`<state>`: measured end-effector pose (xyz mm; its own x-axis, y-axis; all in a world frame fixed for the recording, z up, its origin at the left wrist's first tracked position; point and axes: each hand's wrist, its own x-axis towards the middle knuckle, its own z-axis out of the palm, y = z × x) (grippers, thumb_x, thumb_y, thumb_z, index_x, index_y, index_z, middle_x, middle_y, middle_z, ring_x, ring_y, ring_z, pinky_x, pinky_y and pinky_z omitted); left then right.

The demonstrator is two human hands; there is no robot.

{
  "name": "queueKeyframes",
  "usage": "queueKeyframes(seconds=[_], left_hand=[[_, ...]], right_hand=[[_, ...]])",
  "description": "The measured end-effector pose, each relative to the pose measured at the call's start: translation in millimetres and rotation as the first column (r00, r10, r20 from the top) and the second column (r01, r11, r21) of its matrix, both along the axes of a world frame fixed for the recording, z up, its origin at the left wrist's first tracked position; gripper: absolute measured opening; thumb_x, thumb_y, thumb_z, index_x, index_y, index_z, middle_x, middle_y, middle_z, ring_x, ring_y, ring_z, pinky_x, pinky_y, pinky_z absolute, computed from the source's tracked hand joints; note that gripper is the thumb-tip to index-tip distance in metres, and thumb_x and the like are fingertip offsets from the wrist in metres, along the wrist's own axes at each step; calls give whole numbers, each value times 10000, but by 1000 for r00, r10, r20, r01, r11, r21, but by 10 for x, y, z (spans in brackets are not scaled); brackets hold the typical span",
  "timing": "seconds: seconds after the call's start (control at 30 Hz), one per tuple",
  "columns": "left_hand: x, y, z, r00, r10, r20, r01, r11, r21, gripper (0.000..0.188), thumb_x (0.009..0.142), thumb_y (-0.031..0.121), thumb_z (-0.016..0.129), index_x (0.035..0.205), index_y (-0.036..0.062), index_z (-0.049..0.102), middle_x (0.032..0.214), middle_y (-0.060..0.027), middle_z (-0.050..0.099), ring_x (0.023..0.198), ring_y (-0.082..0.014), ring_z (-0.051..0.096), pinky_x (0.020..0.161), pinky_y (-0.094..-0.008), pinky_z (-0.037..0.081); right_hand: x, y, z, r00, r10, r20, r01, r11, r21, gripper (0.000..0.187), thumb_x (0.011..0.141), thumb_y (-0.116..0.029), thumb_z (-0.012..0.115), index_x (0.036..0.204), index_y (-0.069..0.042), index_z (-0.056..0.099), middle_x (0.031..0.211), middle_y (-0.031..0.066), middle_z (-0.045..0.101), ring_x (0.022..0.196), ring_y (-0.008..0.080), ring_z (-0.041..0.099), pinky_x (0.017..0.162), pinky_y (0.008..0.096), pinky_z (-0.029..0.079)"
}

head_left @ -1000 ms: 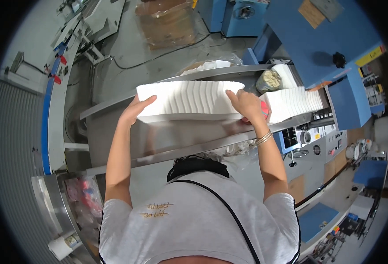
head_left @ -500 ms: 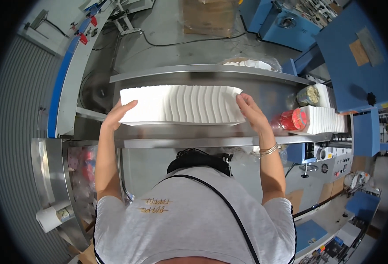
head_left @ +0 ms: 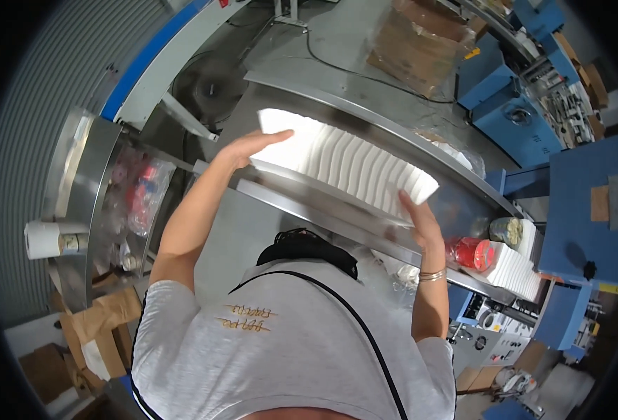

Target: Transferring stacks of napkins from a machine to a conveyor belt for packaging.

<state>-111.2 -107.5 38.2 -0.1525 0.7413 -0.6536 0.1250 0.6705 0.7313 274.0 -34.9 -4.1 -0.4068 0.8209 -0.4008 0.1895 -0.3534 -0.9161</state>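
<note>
A long white stack of thin, soft-looking pieces [head_left: 354, 159], rippled along most of its length, is held between my two hands over a metal trough [head_left: 281, 91]. My left hand [head_left: 256, 145] grips the left end, its thumb lying over the top. At the right end my right hand [head_left: 422, 218] closes on the near corner, with its thumb on the upper side. The fingers under the stack are hidden. The stack slants, its right end nearer to me than its left.
On the right of the trough are a red plastic-wrapped bundle [head_left: 471, 253], another white rippled stack [head_left: 515, 273] and a wrapped greenish roll [head_left: 506, 231]. A blue machine [head_left: 578, 217] stands beyond. At left are a metal shelf with bagged red things [head_left: 142, 199] and a white roll [head_left: 43, 239].
My view has turned, so the trough and surroundings now look tilted. The white stack stays in both hands and has swung to a slant with the trough.
</note>
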Motion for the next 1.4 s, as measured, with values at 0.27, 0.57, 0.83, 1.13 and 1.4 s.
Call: queueKeyframes(seconds=[0.27,0.57,0.83,1.13,1.4], left_hand=[[131,-156,-82,945,-64,322,-4,979,206,776,803,470,705,1360,-11,459,1407,-164,460,1355,-261,346,1136,-361,197],[-231,-656,354,953,301,34,-286,855,433,624,696,284,839,1193,0,589,1144,-119,616,1050,-214,571,896,-323,463],[-1680,-2019,435,855,458,243,-492,569,659,740,798,253,738,1394,-5,382,1391,-148,448,1307,-239,392,1094,-352,300],[-3486,-4172,273,449,845,292,-825,266,499,799,800,355,741,1398,-16,362,1366,-147,479,1270,-234,439,1083,-344,313],[-4632,-5329,-90,277,955,108,-921,232,312,933,736,495,761,1409,-14,362,1444,-174,397,1375,-287,307,1142,-400,186]], right_hand=[[-194,6,-309,989,147,8,-146,981,129,606,781,-271,763,1245,45,535,1185,121,595,1099,191,554,1006,332,393],[-892,-99,410,934,296,-199,-251,942,223,595,904,-179,595,1409,21,351,1370,97,458,1244,244,448,1055,382,345],[-3093,-268,939,778,598,-191,-514,782,353,673,825,-144,662,1393,52,360,1388,116,446,1284,239,408,1088,349,268],[-6637,-1468,645,333,912,-241,-908,379,180,635,815,-216,696,1340,31,440,1263,108,542,1153,210,511,1006,320,365],[-8557,-2497,447,121,985,-122,-992,122,3,525,828,-281,703,1252,-17,542,1164,69,589,1095,178,546,896,314,445]])
